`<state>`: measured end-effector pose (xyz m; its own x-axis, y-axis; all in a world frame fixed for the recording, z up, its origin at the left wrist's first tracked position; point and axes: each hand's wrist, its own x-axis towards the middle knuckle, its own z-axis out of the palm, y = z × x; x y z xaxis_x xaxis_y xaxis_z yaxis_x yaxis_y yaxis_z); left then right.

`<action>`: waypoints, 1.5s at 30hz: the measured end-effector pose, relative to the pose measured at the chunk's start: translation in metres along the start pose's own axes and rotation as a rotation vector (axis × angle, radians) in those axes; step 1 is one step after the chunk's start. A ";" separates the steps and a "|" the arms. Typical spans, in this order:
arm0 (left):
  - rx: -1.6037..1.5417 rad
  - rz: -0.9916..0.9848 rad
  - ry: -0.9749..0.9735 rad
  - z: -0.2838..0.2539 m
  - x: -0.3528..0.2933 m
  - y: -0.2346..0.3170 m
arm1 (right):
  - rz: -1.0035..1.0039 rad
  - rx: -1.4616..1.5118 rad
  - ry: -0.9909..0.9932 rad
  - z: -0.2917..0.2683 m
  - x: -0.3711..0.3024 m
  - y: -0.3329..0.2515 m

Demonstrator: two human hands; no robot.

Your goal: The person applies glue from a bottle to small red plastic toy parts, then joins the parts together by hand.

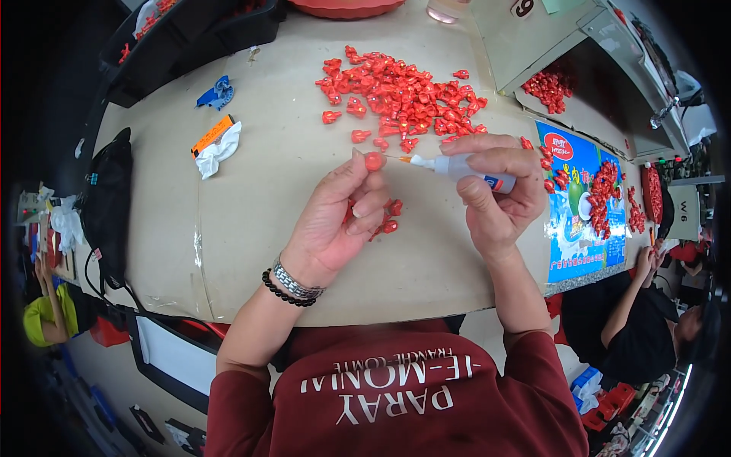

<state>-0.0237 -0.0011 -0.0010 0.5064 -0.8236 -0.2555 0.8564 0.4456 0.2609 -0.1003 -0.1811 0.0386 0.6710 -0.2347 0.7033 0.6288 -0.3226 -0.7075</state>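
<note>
Between the thumb and fingertips of my left hand [339,206] is a small red plastic piece [373,161] with a rounded face. My right hand [506,186] is wrapped round a small clear squeeze bottle [454,166] that looks like a glue bottle. It lies almost level, its thin needle tip pointing left at the red piece; whether they touch is too fine to tell. Several more red pieces [391,226] lie beside and partly behind my left fingers. Beyond both hands a large loose heap of similar red pieces [415,99] spreads over the table [266,164].
At the left lie a crumpled white tissue with an orange-black packet [213,137] and a blue scrap [217,93]. Black bins [190,46] stand far left. A blue printed sheet [567,236] carries red pieces at the right, below a metal cabinet [548,38]. Another person [640,320] works at far right.
</note>
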 end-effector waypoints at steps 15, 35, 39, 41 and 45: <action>0.036 -0.037 0.054 0.005 -0.002 -0.005 | -0.100 -0.143 -0.075 0.008 -0.002 -0.002; 0.063 -0.032 0.053 0.004 -0.002 -0.007 | -0.084 -0.193 -0.106 0.010 -0.003 -0.001; 0.069 -0.030 0.054 0.004 -0.002 -0.006 | -0.064 -0.180 -0.088 0.010 -0.003 -0.002; 0.070 -0.029 0.057 0.004 -0.002 -0.006 | -0.053 -0.184 -0.086 0.010 -0.003 -0.002; 0.056 -0.022 0.064 0.006 -0.003 -0.007 | -0.064 -0.198 -0.100 0.008 -0.003 -0.001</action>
<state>-0.0313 -0.0038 0.0032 0.4948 -0.8078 -0.3203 0.8611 0.4063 0.3057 -0.0999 -0.1723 0.0365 0.6739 -0.1192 0.7291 0.5885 -0.5100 -0.6273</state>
